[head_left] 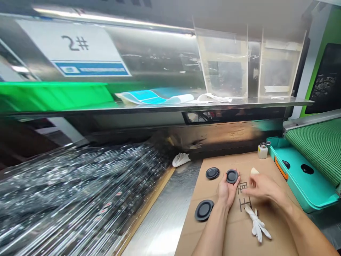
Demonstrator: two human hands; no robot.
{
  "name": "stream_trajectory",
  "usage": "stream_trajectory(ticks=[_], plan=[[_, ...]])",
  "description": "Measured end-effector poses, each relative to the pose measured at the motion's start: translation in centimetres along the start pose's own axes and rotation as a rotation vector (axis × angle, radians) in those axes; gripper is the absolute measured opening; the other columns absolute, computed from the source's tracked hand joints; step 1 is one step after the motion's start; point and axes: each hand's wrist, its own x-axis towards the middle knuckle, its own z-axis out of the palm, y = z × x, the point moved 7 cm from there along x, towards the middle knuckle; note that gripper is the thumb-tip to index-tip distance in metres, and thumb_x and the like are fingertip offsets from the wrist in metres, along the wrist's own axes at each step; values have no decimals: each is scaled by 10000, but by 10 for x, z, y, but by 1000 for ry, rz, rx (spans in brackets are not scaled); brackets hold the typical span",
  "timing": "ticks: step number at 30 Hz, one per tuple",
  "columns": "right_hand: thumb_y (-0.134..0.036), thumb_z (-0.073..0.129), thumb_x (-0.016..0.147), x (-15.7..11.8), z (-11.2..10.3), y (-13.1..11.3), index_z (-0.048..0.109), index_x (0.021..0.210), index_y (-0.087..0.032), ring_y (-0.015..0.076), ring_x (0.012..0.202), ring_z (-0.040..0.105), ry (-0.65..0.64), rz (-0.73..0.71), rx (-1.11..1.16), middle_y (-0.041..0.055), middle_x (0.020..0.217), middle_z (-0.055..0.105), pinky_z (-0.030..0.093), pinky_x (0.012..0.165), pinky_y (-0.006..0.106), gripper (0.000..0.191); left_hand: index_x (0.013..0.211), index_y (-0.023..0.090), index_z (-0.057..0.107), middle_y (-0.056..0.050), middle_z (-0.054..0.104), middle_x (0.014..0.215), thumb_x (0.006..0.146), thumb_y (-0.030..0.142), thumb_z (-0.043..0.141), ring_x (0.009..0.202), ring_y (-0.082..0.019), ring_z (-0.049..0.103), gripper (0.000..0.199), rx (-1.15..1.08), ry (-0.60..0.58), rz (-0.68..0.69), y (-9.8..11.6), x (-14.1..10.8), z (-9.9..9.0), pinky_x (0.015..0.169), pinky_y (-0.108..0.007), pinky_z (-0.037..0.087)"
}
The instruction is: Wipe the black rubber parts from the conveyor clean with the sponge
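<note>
Left hand [226, 192]'s got a black rubber disc [232, 176] pinched. Right hand [263, 187]'s open, empty, just off it at 3 o'clock.

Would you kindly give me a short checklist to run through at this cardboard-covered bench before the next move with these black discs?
1. Left hand holding the black disc by its edge: ok.
2. Right hand holding the cream-coloured piece: cannot tell; the fingers are close, but contact is unclear.
3. Two other black discs lying flat on the cardboard sheet: ok.
4. Small bottle with a metal top standing upright: ok.
5. Hands gloved: not ok; both are bare, and white gloves lie on the cardboard.
</note>
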Motion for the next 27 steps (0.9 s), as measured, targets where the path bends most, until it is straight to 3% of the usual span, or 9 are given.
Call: stream_trajectory(ticks=[2, 4, 8, 11, 14, 18, 21, 24, 27], plan=[[-425, 813, 652, -9, 24, -15, 680, 897, -240, 155, 648, 586, -285, -137, 49, -22, 748, 672, 355, 573, 233, 334, 1139, 147, 656, -153, 712, 1151, 1004, 277, 424, 996, -230, 719, 297, -3, 1, 3, 1, 1, 1, 878, -396, 586], [-247, 738, 687, -10, 33, -23, 691, 856, -227, 128, 632, 571, -339, -198, 83, -31, 729, 670, 335, 557, 215, 176, 1138, 149, 652, -157, 710, 1153, 1002, 279, 428, 999, -232, 718, 293, -2, 0, 1, 1, 0, 2, 878, -389, 582], [-159, 558, 814, 4, 15, -17, 692, 813, -193, 126, 713, 596, -110, -132, 124, 12, 780, 698, 345, 619, 214, 139, 1178, 162, 636, -155, 705, 1173, 994, 241, 429, 1018, -235, 714, 289, 7, 2, -8, -1, -4, 5, 879, -387, 578], [-433, 603, 866, 2, -1, -9, 685, 823, -196, 169, 735, 615, -34, 2, 63, 38, 773, 696, 339, 624, 247, 254, 1191, 163, 630, -155, 702, 1180, 990, 237, 436, 1002, -237, 716, 288, 23, 15, 4, -1, -4, 4, 867, -391, 579], [-669, 690, 729, -7, -1, -13, 684, 840, -198, 228, 776, 634, -56, 64, -53, 70, 802, 699, 339, 626, 274, 484, 1188, 163, 629, -150, 701, 1178, 994, 249, 442, 962, -222, 720, 282, 38, 6, 26, -1, -3, 3, 840, -374, 581], [-396, 715, 774, -9, 15, -30, 699, 900, -197, 226, 809, 650, -94, 11, -48, 74, 868, 716, 342, 636, 272, 236, 1168, 154, 637, -141, 710, 1145, 995, 249, 442, 942, -214, 718, 276, 41, -3, 27, -3, -2, 4, 837, -363, 582], [-221, 562, 879, 1, 15, -33, 693, 1000, -216, 193, 857, 646, 58, -70, 46, 57, 949, 715, 361, 688, 263, 179, 1177, 145, 641, -144, 715, 1129, 998, 236, 426, 955, -220, 715, 294, 30, -16, 19, -6, -4, 8, 871, -378, 579], [-228, 495, 939, 8, 8, -22, 676, 1055, -215, 193, 934, 623, 246, -28, 49, 73, 1045, 682, 373, 742, 264, 215, 1163, 134, 650, -145, 721, 1106, 1014, 272, 405, 969, -220, 710, 319, 22, -47, -9, -13, -8, 13, 906, -385, 571], [-256, 498, 958, 12, 10, -15, 630, 1186, -230, 201, 933, 612, 293, 10, 10, 69, 1069, 669, 374, 742, 275, 265, 1141, 132, 670, -136, 722, 1120, 1019, 293, 411, 1051, -212, 689, 329, 33, -84, -39, -25, -13, 17, 964, -364, 547]])
